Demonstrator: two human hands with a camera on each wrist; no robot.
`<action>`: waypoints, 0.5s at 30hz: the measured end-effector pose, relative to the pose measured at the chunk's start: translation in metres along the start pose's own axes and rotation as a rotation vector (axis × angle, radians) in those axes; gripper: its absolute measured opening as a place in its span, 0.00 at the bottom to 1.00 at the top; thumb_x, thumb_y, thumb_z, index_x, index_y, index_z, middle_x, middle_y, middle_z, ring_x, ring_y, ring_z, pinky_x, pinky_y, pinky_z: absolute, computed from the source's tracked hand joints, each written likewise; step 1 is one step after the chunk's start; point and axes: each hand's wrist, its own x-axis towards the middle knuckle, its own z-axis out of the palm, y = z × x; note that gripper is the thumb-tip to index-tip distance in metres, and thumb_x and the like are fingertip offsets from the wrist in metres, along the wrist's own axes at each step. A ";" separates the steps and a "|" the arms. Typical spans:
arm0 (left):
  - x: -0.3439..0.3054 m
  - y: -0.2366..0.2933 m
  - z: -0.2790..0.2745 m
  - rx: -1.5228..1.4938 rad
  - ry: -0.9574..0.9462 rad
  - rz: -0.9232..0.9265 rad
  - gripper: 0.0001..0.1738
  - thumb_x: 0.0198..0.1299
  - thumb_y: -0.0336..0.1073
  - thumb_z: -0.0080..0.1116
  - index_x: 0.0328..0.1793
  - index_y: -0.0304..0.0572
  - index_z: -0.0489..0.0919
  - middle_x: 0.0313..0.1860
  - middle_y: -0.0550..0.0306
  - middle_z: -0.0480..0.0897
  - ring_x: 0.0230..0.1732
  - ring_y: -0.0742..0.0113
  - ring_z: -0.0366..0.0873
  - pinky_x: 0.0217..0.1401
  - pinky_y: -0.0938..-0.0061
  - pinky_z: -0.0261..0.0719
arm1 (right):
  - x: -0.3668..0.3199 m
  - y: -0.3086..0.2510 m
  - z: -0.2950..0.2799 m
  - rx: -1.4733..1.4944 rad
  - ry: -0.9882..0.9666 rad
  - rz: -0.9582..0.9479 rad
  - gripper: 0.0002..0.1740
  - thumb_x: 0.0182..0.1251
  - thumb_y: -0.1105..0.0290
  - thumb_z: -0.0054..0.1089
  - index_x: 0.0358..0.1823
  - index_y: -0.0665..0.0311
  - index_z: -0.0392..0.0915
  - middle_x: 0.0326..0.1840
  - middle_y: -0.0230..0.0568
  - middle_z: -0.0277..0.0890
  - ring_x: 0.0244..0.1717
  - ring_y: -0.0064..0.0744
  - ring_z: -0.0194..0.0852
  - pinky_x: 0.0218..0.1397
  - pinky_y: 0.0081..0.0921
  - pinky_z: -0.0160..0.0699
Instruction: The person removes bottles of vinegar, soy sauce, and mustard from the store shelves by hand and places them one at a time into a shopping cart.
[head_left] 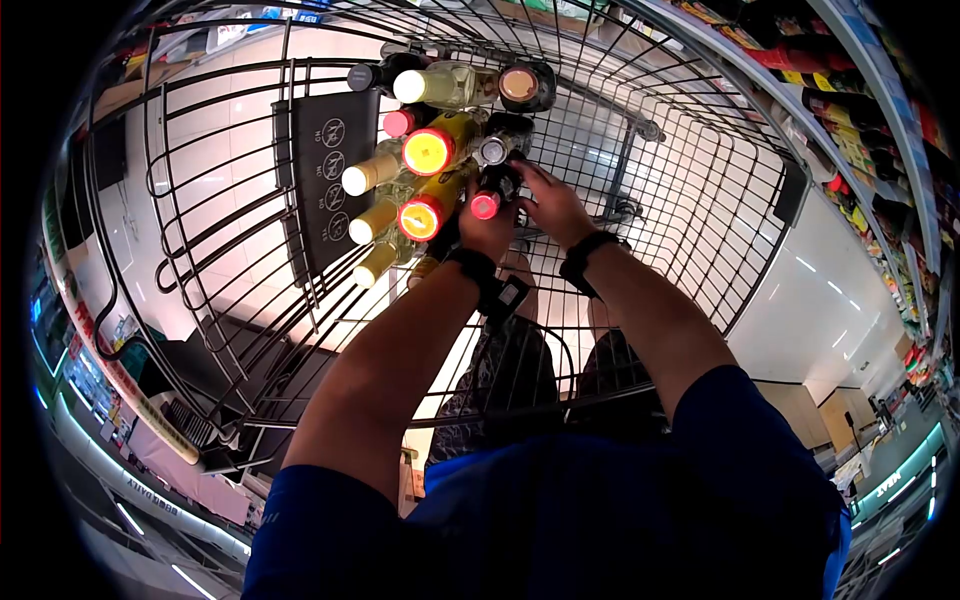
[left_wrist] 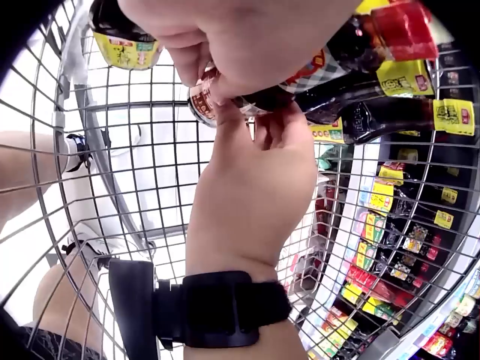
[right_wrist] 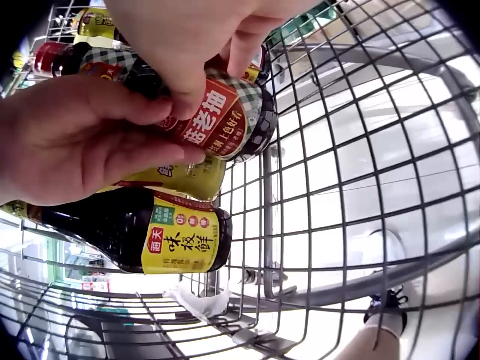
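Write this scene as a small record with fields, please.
Container: wire cart, beside stocked shelves
Held item: dark bottle, red cap, checkered label
Left hand: grips the dark bottle
Right hand: fingers and thumb on the same bottle
Other bottles: a yellow-labelled bottle; several more, with pale, red or dark caps
Clothing: blue top

Wire shopping cart [head_left: 700, 165], dark grid. Bottles [head_left: 427, 151] grouped inside, near dark panel [head_left: 325, 175] with printed symbols. Caps face head camera: two large yellow-orange, several pale, some red, others dark.
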 end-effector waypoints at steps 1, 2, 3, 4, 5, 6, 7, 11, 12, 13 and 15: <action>0.001 0.002 -0.001 0.007 0.008 0.007 0.47 0.54 0.34 0.67 0.76 0.34 0.53 0.49 0.45 0.84 0.51 0.53 0.83 0.54 0.67 0.79 | 0.003 -0.001 0.001 -0.017 0.034 -0.026 0.32 0.58 0.77 0.64 0.66 0.60 0.66 0.61 0.47 0.72 0.59 0.51 0.73 0.59 0.37 0.76; 0.000 0.004 -0.002 0.015 0.016 0.013 0.50 0.54 0.35 0.67 0.78 0.32 0.49 0.47 0.45 0.85 0.50 0.53 0.83 0.54 0.67 0.79 | 0.004 -0.003 0.002 -0.033 0.066 -0.051 0.32 0.57 0.78 0.64 0.65 0.61 0.67 0.60 0.47 0.71 0.59 0.51 0.72 0.60 0.36 0.76; 0.000 0.005 -0.003 0.015 0.017 0.013 0.50 0.54 0.35 0.67 0.78 0.32 0.49 0.47 0.45 0.85 0.50 0.53 0.83 0.54 0.67 0.79 | 0.004 -0.003 0.003 -0.033 0.066 -0.052 0.32 0.57 0.78 0.64 0.65 0.61 0.67 0.60 0.47 0.71 0.59 0.51 0.72 0.60 0.36 0.76; 0.000 0.007 -0.004 0.065 0.036 0.000 0.44 0.55 0.36 0.66 0.75 0.34 0.57 0.45 0.46 0.85 0.49 0.52 0.83 0.53 0.67 0.79 | 0.005 -0.003 0.004 -0.014 0.085 -0.036 0.32 0.56 0.78 0.65 0.64 0.62 0.67 0.59 0.46 0.71 0.59 0.51 0.72 0.60 0.36 0.76; -0.001 0.009 -0.006 0.113 0.056 -0.012 0.38 0.55 0.37 0.65 0.71 0.35 0.64 0.44 0.46 0.85 0.48 0.51 0.83 0.51 0.66 0.80 | 0.004 -0.004 0.004 0.005 0.105 -0.020 0.31 0.55 0.78 0.65 0.63 0.62 0.68 0.57 0.46 0.71 0.59 0.51 0.71 0.61 0.36 0.75; -0.002 0.015 -0.007 0.114 0.057 -0.009 0.38 0.55 0.37 0.65 0.71 0.35 0.64 0.44 0.46 0.85 0.48 0.51 0.83 0.51 0.66 0.80 | 0.003 -0.002 0.006 0.004 0.107 -0.022 0.31 0.55 0.78 0.65 0.63 0.62 0.68 0.57 0.46 0.71 0.59 0.51 0.71 0.61 0.36 0.75; -0.003 0.022 -0.010 0.173 0.026 -0.031 0.30 0.56 0.37 0.65 0.64 0.37 0.71 0.44 0.46 0.85 0.48 0.50 0.83 0.50 0.65 0.80 | 0.003 -0.001 0.007 -0.009 0.123 -0.021 0.30 0.55 0.78 0.65 0.62 0.63 0.69 0.58 0.47 0.70 0.58 0.52 0.71 0.61 0.36 0.75; -0.004 0.042 -0.014 0.053 0.046 -0.236 0.17 0.55 0.39 0.65 0.49 0.40 0.81 0.43 0.46 0.85 0.46 0.49 0.83 0.47 0.64 0.79 | 0.005 -0.011 0.001 -0.076 0.178 -0.004 0.26 0.56 0.75 0.66 0.57 0.65 0.70 0.56 0.49 0.71 0.56 0.53 0.71 0.59 0.39 0.75; -0.009 0.030 -0.014 0.096 -0.041 -0.328 0.16 0.56 0.40 0.64 0.47 0.40 0.81 0.41 0.46 0.85 0.44 0.51 0.83 0.46 0.63 0.79 | 0.000 -0.016 -0.002 -0.080 0.189 -0.015 0.26 0.56 0.75 0.66 0.57 0.65 0.70 0.56 0.49 0.71 0.56 0.53 0.71 0.59 0.39 0.75; -0.013 0.045 -0.023 -0.005 -0.128 -0.372 0.10 0.58 0.38 0.62 0.39 0.39 0.79 0.33 0.53 0.81 0.35 0.60 0.78 0.37 0.67 0.75 | -0.008 -0.022 -0.007 -0.102 0.183 0.030 0.25 0.56 0.74 0.67 0.56 0.65 0.70 0.54 0.49 0.72 0.55 0.53 0.72 0.57 0.39 0.75; -0.013 0.066 -0.042 0.220 -0.473 -0.290 0.11 0.59 0.40 0.60 0.36 0.38 0.79 0.30 0.55 0.81 0.32 0.61 0.78 0.35 0.66 0.75 | -0.020 -0.040 -0.024 -0.120 0.187 0.046 0.22 0.57 0.71 0.67 0.53 0.66 0.71 0.51 0.49 0.73 0.52 0.53 0.72 0.54 0.40 0.75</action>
